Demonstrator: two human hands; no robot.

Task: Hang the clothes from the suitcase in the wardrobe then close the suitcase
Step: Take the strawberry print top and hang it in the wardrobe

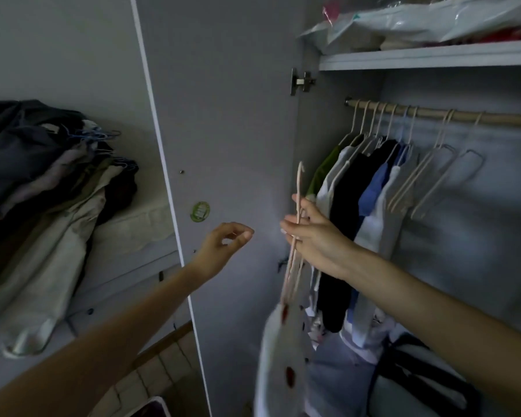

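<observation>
Head view: right hand [313, 233] at frame centre grips a cream hanger [297, 224] carrying a white red-spotted garment [278, 350] short of the rail [494, 117], left hand [223, 245] loosely curled, empty; risk: garment slides off the tilted hanger, or hook misses rail.

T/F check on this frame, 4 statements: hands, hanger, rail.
1. The right hand holds a hanger carrying a white garment. True.
2. That hanger is already hooked on the wardrobe rail. False: it is below the rail, in the grip.
3. The left hand holds a shirt. False: it holds nothing, fingers loosely curled.
4. Empty hangers hang on the rail, right of the hung clothes. True.
</observation>
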